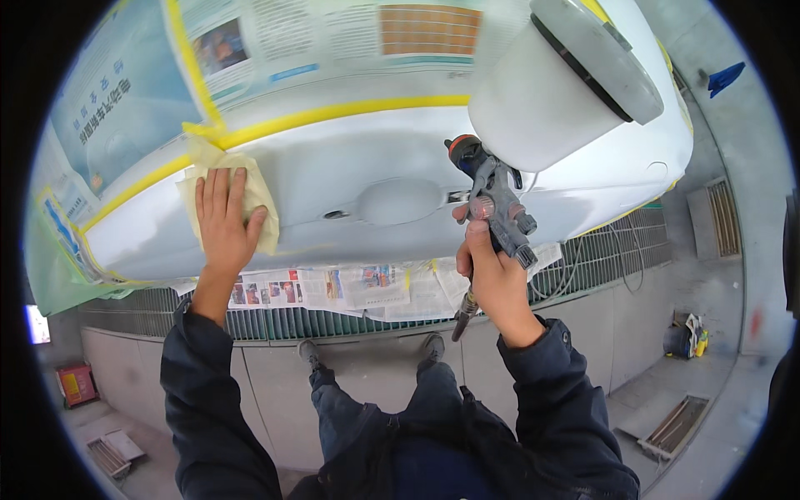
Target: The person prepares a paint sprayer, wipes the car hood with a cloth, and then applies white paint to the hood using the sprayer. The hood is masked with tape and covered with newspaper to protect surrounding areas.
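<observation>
My left hand [223, 218] lies flat, fingers stretched out and thumb apart, on a pale yellow cloth [268, 198] that it presses to the car door [317, 179]. The door has white and grey primed patches and a recessed handle area. In my right hand [497, 279] is a spray gun [498, 196], gripped by its handle, which the fingers partly cover. A large white paint cup [542, 96] with a grey lid sits on the gun, tilted, over the right part of the panel. From the grip's lower end hangs a hose fitting [465, 315].
Yellow masking tape [333, 112] and newspaper [333, 33] border the panel above; more newspaper [358, 287] hangs below. A floor grate [275, 327] runs under the car. A thin hose [575, 271] loops at right. Behind me stand a red box [77, 385] and a dark container [683, 337].
</observation>
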The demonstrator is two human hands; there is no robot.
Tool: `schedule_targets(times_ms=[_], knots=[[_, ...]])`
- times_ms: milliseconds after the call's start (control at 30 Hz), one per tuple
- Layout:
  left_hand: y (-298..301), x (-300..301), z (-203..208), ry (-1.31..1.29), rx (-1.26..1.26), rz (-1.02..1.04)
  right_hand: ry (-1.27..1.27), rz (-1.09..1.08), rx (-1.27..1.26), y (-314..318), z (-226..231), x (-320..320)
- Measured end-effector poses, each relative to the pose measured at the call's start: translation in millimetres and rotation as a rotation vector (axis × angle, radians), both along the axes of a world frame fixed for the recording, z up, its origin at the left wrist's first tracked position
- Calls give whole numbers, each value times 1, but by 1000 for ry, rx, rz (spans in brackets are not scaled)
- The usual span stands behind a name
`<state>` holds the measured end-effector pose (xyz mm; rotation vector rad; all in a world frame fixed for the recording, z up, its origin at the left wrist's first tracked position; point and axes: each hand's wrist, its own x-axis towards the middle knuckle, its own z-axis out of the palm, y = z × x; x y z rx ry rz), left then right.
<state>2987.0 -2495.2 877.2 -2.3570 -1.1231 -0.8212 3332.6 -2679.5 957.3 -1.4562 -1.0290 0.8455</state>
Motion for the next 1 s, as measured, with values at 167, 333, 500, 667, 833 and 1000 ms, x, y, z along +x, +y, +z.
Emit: schedule_targets(times_ms=[167,333,500,667,833,1000], knots=[[18,-95,-5,-54,-22,-6,-12,-38,-14,20,5,-115],[37,-206,-9,-112,-32,-1,-59,-30,-87,35,15,-231],[48,-309,-22,-160,-35,79,-89,21,-113,59,22,-327],[49,-384,-44,-250,-66,190,-107,105,-92,85,16,-400],[41,-417,-65,-388,-86,265,-126,186,-69,107,5,-460],[32,-420,-89,-437,-84,274,-158,275,-95,132,5,-514]])
